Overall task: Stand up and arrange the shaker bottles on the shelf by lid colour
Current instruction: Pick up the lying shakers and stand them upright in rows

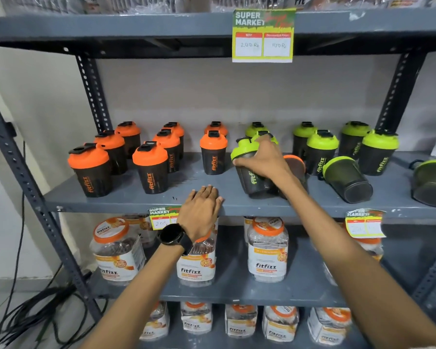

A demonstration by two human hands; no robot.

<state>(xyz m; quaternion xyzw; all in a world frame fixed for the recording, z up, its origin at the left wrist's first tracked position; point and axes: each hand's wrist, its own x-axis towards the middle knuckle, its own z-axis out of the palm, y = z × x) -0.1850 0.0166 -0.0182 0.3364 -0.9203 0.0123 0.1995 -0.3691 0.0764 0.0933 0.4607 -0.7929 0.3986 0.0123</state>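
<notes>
My right hand [262, 159] grips a tilted green-lidded bottle [248, 170], left hand [202, 210] flat on the shelf [136, 202] — three bottles lie toppled.

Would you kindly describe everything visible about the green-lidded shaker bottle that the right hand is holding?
The green-lidded shaker bottle has a dark, smoky translucent body that looks like plastic, with "fitfizz" printed in green down its side. Its lime-green domed lid carries a black flip cap. It is tilted, lid leaning left, with its base low over or on the grey shelf, partly hidden. The right hand wraps its upper body from the right. It sits between the orange and green groups, and an orange-lidded bottle lies on its side just behind.
</notes>
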